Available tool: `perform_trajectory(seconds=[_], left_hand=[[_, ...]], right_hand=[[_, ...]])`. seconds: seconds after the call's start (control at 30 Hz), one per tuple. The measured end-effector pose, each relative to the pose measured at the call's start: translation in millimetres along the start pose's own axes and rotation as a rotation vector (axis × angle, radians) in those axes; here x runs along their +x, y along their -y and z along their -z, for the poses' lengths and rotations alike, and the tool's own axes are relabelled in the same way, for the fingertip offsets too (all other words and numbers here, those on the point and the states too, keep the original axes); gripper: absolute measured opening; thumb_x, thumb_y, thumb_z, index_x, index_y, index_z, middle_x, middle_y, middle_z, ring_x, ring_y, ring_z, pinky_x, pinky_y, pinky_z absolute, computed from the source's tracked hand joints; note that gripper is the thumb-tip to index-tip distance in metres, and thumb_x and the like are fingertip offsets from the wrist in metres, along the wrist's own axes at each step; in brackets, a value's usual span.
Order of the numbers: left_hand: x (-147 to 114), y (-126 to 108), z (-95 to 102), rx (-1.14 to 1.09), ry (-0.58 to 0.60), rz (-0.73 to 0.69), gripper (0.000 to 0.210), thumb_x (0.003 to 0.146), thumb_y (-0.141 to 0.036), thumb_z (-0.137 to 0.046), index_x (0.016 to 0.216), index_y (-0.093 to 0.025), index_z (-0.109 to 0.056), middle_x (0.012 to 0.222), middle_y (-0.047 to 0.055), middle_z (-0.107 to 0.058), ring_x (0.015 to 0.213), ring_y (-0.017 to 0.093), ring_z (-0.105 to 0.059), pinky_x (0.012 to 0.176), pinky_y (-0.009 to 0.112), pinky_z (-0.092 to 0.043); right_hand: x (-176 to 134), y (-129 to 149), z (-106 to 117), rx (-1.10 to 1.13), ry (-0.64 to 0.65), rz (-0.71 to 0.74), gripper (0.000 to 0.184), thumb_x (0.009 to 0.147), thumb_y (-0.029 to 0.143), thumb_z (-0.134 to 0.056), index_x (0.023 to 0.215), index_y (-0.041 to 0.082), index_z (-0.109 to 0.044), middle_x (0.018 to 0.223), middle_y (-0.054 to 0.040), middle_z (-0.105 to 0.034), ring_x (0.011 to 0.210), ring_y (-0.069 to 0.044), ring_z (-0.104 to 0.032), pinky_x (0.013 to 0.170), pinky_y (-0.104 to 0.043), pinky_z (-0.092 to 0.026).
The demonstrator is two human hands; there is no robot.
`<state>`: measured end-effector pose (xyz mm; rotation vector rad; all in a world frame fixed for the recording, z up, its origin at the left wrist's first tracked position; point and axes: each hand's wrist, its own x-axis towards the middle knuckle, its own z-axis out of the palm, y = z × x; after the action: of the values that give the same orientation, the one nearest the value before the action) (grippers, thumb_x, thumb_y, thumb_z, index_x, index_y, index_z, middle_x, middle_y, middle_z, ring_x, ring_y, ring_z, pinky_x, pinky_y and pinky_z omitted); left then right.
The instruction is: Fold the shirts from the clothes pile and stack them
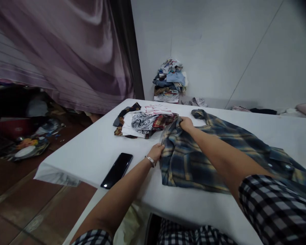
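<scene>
A blue and yellow plaid shirt point(193, 166) lies spread across the white table, its far end reaching the right edge of the view. My left hand point(156, 152), with a bracelet at the wrist, pinches the shirt's near left edge. Farther back, my right hand point(186, 124) is closed on the same shirt, where the cloth is bunched and lifted a little. Just beyond the hands lies a low pile of folded clothes point(142, 122), with white, patterned and red plaid pieces. The fingertips of both hands are partly hidden by the cloth.
A black phone point(117, 170) lies on the white table point(86, 149) near its left front edge. Against the wall stands a tall stack of clothes point(169, 80). A purple curtain point(91, 51) hangs at the left, above a tiled floor with scattered items. More cloth lies along the wall.
</scene>
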<state>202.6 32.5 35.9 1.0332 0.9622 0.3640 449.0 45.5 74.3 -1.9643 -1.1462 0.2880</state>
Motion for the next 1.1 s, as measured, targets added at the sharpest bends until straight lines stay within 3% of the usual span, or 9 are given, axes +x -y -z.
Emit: perform_trajectory(seconds=[0.1,0.23,0.33,0.43,0.5,0.67,0.8,0.97,1.1], left_hand=[[-2,0,6.5,0.38,-0.133,-0.102,0.019,0.088,-0.026,-0.05,0.07,-0.021,-0.049,0.041,-0.007,-0.041,0.035,0.01,-0.038,0.042,0.021,-0.029],[-11,-5,21.9,0.85,-0.32,-0.291,0.007,0.083,-0.025,-0.055,0.084,-0.019,-0.06,0.063,0.0,-0.062,0.063,0.016,-0.059,0.06,0.025,-0.039],[-15,-11,21.7,1.088,-0.371,-0.465,0.018,0.086,-0.031,-0.051,0.093,-0.02,-0.064,0.084,0.004,-0.07,0.082,0.018,-0.062,0.071,0.026,-0.041],[-6,-19,4.6,1.118,-0.324,-0.526,0.026,0.089,-0.035,-0.046,0.089,-0.021,-0.067,0.094,0.005,-0.071,0.089,0.018,-0.063,0.075,0.026,-0.042],[6,-24,-11.4,1.132,-0.297,-0.503,0.029,0.089,-0.037,-0.045,0.09,-0.02,-0.069,0.098,0.006,-0.071,0.093,0.019,-0.062,0.077,0.027,-0.042],[30,-30,-38.0,1.178,-0.22,-0.37,0.031,0.081,-0.037,-0.058,0.104,-0.02,-0.068,0.111,0.008,-0.069,0.1,0.021,-0.062,0.077,0.027,-0.043],[24,-25,-32.2,1.199,-0.262,-0.332,0.021,0.078,-0.034,-0.061,0.091,-0.02,-0.068,0.098,0.006,-0.072,0.091,0.02,-0.063,0.071,0.026,-0.042],[8,-14,-15.5,1.244,-0.253,-0.235,0.015,0.073,-0.035,-0.064,0.072,-0.02,-0.063,0.085,0.006,-0.071,0.087,0.022,-0.064,0.071,0.028,-0.043],[8,-22,-19.0,0.853,-0.302,-0.185,0.025,0.065,-0.034,-0.072,0.054,-0.019,-0.055,0.083,0.009,-0.07,0.103,0.028,-0.06,0.08,0.029,-0.044]], right_hand=[[-6,0,-3,-0.055,0.019,-0.011,0.027,0.061,0.007,-0.057,0.078,0.023,-0.071,0.088,-0.0034,-0.071,0.092,-0.023,-0.06,0.083,-0.032,-0.043],[-11,1,5,-0.195,0.02,0.023,0.047,0.069,0.013,-0.059,0.115,0.023,-0.064,0.116,-0.0051,-0.065,0.107,-0.024,-0.056,0.092,-0.034,-0.042],[-22,0,14,-0.262,0.057,0.055,0.039,0.077,0.014,-0.055,0.114,0.017,-0.065,0.114,-0.008,-0.066,0.104,-0.022,-0.058,0.09,-0.031,-0.043],[-51,-7,22,-0.254,0.132,0.07,0.025,0.08,0.017,-0.054,0.1,0.016,-0.07,0.096,-0.0061,-0.071,0.089,-0.02,-0.063,0.081,-0.029,-0.047],[-80,-16,29,-0.245,0.214,0.156,0.021,0.079,0.017,-0.055,0.093,0.018,-0.071,0.091,-0.0042,-0.072,0.085,-0.019,-0.063,0.079,-0.028,-0.048],[-163,-45,57,-0.252,0.329,0.453,0.024,0.084,0.023,-0.052,0.099,0.02,-0.07,0.104,-0.0084,-0.069,0.098,-0.022,-0.062,0.09,-0.037,-0.047],[-209,-75,91,-0.304,0.225,0.47,0.031,0.087,0.029,-0.049,0.112,0.02,-0.066,0.128,-0.0114,-0.059,0.118,-0.025,-0.053,0.102,-0.045,-0.041],[-240,-114,121,-0.468,0.202,0.363,0.039,0.09,0.036,-0.045,0.118,0.018,-0.064,0.133,-0.0141,-0.055,0.124,-0.028,-0.049,0.104,-0.047,-0.039],[-253,-126,124,-0.606,0.218,0.327,0.045,0.092,0.041,-0.042,0.127,0.019,-0.059,0.144,-0.0147,-0.044,0.133,-0.031,-0.038,0.107,-0.052,-0.033]])
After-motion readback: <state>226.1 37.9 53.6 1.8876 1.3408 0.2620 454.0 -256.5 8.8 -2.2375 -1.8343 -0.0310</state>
